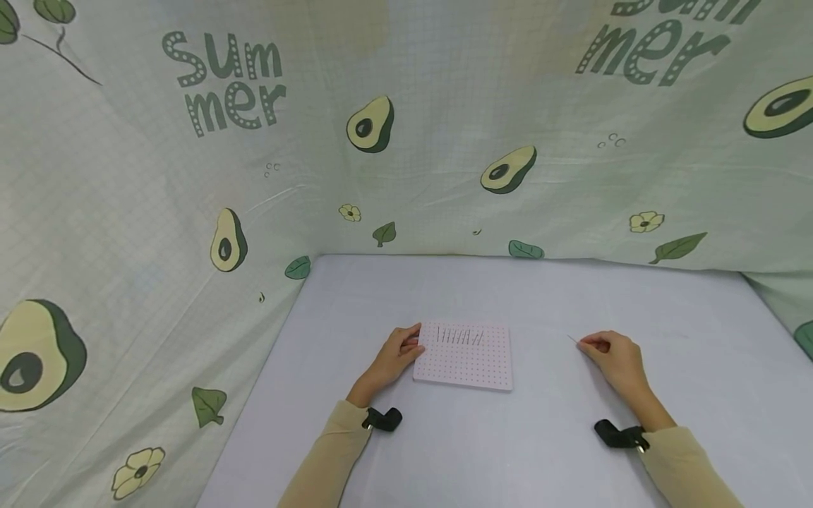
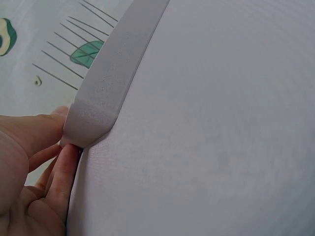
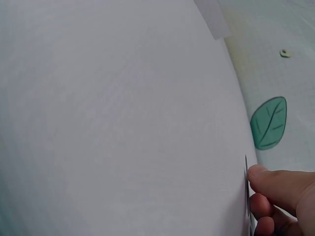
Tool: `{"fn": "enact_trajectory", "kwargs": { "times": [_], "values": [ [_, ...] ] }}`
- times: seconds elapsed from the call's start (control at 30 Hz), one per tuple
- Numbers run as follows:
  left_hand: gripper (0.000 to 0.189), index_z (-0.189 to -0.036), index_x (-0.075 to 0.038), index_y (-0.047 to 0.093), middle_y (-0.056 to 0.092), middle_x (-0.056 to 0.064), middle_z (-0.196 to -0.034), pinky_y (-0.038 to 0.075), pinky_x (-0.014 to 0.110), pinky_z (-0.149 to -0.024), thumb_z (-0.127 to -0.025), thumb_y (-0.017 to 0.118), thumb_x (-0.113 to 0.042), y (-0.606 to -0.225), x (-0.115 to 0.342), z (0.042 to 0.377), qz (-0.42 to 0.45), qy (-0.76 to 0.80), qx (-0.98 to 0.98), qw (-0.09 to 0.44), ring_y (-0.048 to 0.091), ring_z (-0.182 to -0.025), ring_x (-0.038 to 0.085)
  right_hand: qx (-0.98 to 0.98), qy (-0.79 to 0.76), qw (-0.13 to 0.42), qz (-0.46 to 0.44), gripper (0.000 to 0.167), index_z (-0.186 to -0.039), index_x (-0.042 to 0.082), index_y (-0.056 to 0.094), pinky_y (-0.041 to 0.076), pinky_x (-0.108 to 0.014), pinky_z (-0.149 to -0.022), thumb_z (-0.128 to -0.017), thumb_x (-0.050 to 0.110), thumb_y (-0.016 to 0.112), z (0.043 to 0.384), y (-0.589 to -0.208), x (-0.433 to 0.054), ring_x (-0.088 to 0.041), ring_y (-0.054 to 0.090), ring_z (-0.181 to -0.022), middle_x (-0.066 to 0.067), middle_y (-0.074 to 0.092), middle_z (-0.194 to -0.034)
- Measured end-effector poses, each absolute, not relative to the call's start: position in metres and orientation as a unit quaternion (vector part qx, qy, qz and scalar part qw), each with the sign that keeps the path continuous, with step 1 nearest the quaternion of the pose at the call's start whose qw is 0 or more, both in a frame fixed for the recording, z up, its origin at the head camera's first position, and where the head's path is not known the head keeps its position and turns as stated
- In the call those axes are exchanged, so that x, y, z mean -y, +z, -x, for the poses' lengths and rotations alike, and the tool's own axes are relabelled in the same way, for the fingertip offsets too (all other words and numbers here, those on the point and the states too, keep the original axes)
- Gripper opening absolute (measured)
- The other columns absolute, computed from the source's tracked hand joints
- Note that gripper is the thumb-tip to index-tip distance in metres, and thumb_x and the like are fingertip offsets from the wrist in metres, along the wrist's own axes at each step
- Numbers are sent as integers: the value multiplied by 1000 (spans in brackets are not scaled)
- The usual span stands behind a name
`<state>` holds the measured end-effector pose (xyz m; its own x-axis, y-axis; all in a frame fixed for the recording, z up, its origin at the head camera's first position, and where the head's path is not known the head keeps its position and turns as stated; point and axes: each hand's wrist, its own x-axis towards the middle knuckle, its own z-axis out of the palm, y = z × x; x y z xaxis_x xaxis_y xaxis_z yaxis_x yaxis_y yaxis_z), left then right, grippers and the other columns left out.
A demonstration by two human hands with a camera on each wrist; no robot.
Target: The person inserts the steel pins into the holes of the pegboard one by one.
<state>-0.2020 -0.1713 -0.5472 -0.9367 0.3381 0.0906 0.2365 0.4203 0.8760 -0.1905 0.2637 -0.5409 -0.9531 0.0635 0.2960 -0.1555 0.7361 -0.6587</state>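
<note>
A pink board point(image 1: 470, 367) with a grid of small holes lies on the table, left of its middle. Several thin dark needles point(image 1: 457, 336) stand in a row near its far edge, some leaning. My left hand point(image 1: 390, 358) holds the board at its left edge; in the left wrist view the thumb point(image 2: 37, 130) is at the top of the board's corner and fingertips are at its lower edge. To the right of the board, my right hand point(image 1: 615, 361) pinches one thin needle point(image 3: 247, 184) between thumb and fingers, its tip sticking out past them.
A white cloth covers the table point(image 1: 540, 444). Behind it and at the left hangs a pale curtain point(image 1: 438, 204) printed with avocados and leaves. Black wrist cameras point(image 1: 384, 419) are strapped at both sleeves.
</note>
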Motion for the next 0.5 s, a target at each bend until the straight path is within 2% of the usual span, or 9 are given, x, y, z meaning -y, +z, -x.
{"fn": "enact_trajectory", "kwargs": {
  "times": [0.17, 0.5],
  "values": [
    [55, -149, 5, 40, 48, 20, -127, 48, 30, -103, -100, 61, -12, -548, 172, 202, -162, 512, -842, 53, 55, -120, 30, 920, 360, 152, -35, 12, -89, -6, 74, 35, -22, -52, -86, 5, 78, 190, -540, -263, -13, 45, -65, -6, 60, -73],
    [55, -148, 5, 41, 48, 21, -126, 48, 35, -104, -99, 63, -11, -552, 172, 204, -163, 522, -836, 47, 55, -120, 33, 923, 354, 144, -41, 10, -85, -7, 72, 37, -23, -51, -86, 2, 76, 191, -541, -263, -15, 47, -64, -7, 61, -71]
  ]
}}
